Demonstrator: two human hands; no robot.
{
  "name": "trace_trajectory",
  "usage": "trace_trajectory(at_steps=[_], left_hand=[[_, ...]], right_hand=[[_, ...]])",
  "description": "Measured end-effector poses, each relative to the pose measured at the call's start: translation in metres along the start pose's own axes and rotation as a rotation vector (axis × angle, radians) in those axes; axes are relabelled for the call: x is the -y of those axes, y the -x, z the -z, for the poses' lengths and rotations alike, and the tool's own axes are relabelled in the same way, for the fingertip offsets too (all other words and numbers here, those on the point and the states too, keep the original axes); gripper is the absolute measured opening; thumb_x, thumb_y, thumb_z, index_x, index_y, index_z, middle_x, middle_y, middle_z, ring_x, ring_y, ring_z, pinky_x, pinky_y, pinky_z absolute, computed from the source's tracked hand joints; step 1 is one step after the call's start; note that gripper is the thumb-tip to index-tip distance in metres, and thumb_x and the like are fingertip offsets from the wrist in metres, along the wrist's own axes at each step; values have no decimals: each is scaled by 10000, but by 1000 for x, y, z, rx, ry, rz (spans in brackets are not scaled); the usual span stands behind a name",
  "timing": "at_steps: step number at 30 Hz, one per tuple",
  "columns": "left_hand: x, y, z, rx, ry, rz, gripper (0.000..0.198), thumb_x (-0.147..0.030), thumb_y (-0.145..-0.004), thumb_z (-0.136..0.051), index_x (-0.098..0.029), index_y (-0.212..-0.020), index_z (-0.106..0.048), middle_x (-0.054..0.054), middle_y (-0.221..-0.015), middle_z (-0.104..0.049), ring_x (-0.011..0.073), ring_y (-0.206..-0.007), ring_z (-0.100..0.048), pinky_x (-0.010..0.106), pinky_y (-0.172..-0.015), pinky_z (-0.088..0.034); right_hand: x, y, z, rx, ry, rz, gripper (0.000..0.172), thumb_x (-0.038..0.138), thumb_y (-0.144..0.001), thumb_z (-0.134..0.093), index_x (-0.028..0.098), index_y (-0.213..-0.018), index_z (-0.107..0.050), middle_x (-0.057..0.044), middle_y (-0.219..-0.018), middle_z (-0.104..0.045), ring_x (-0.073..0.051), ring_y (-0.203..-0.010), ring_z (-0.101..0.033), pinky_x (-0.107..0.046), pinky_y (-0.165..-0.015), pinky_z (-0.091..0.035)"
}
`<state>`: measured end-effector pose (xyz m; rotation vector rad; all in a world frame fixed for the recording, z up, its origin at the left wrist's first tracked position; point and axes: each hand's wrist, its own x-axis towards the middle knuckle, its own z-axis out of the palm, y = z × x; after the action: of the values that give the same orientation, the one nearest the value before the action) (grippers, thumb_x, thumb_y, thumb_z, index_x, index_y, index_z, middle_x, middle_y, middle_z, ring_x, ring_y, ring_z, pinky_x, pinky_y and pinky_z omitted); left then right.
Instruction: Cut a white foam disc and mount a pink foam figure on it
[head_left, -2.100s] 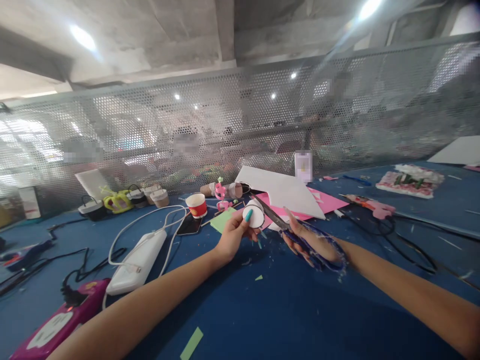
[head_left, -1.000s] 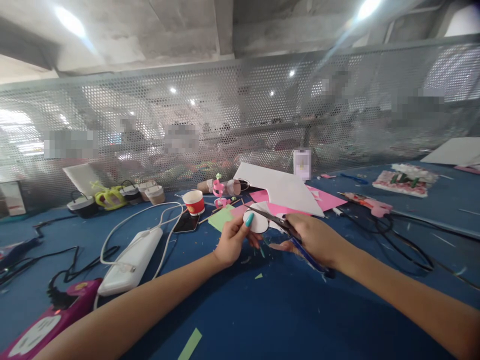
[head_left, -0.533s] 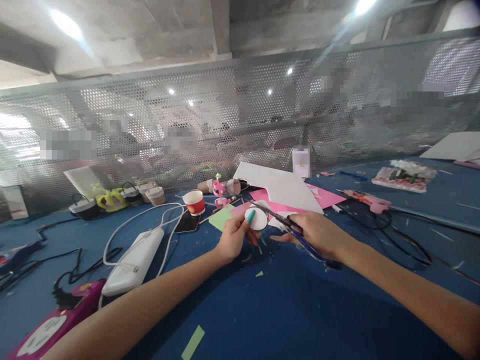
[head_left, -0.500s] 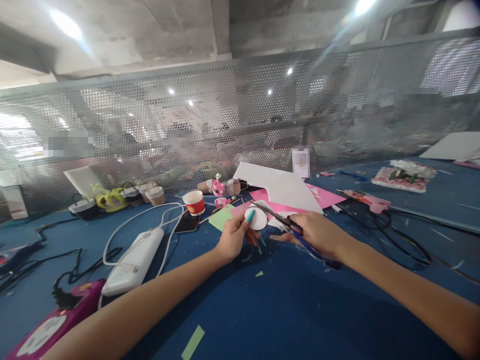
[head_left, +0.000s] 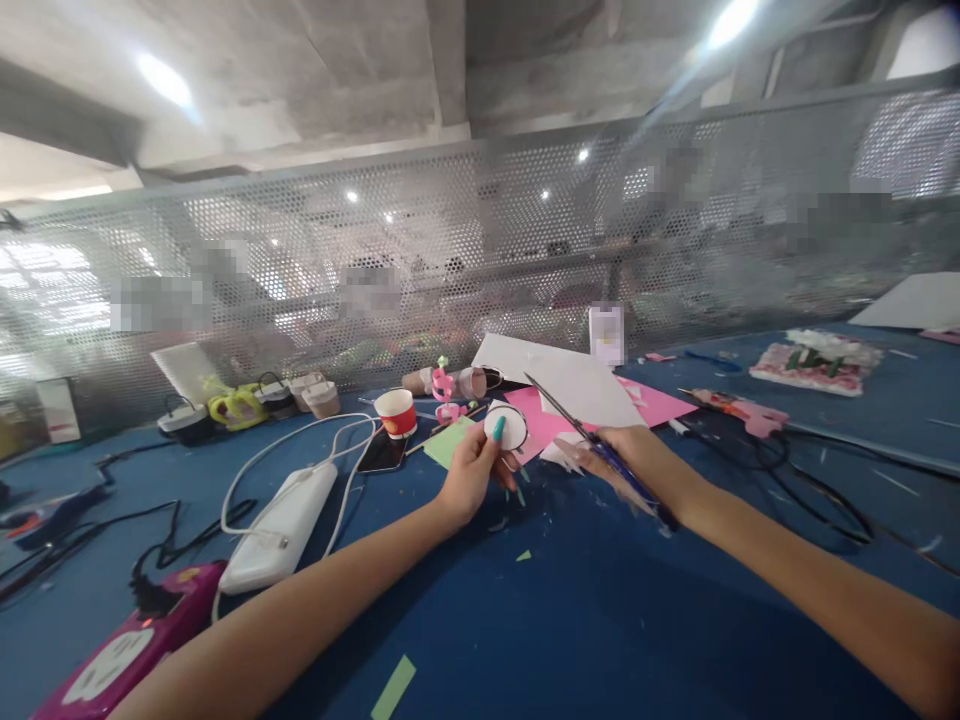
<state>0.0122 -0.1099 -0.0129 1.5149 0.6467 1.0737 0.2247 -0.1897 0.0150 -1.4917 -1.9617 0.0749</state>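
Note:
Between thumb and fingers, my left hand pinches a round white paper disc with a dark outline at its edge. My right hand is wrapped round a pair of scissors with dark blue handles. Their blades point up and to the left, just right of the disc and apart from it. Beneath and behind the hands lie pink paper, a large white sheet and a piece of light green paper. A small white scrap rests between the hands.
Left of my hands stand a red and white paper cup, a phone and a white power strip with looping cables. A pink glue gun lies to the right with its black cord. A perforated metal screen rises behind the table.
The scissors have come away from the disc, and their blades have swung more upright. My left hand still holds the disc. The whole view has shifted slightly.

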Motion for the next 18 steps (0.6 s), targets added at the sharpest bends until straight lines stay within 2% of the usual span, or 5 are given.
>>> trace_trajectory(at_steps=[3, 7, 13, 18], left_hand=[[-5, 4, -1, 38, 47, 1, 462, -564, -712, -640, -156, -876, -501, 27, -683, -686, 120, -410, -603, 201, -395, -416], [-10, 8, -2, 72, 85, 35, 462, -497, -678, -710, -138, -917, -544, 88, -780, -727, 133, -430, -618, 215, -414, -441], [-6, 7, 1, 95, 69, 43, 391, -439, -669, -736, -101, -837, -636, 122, -809, -737, 125, -435, -616, 211, -426, -452], [-5, 6, 1, 59, 74, 44, 400, -431, -650, -750, -98, -854, -664, 124, -807, -738, 118, -423, -603, 211, -420, -439]], right_hand=[[5, 2, -3, -12, -74, 50, 423, 564, -844, -456, 197, -645, -516, -18, -536, -544, -153, -514, -549, -260, -529, -396], [5, 5, -9, -62, -112, 148, 322, 523, -825, -487, 201, -843, -495, -34, -715, -599, -160, -605, -554, -274, -577, -417], [-3, 5, -17, -59, 62, 55, 310, 513, -851, -461, 206, -837, -424, -66, -739, -575, -207, -651, -575, -298, -574, -394], [-7, 6, -25, 24, 74, 114, 338, 531, -852, -457, 196, -865, -412, -86, -794, -567, -209, -688, -576, -311, -603, -418]])
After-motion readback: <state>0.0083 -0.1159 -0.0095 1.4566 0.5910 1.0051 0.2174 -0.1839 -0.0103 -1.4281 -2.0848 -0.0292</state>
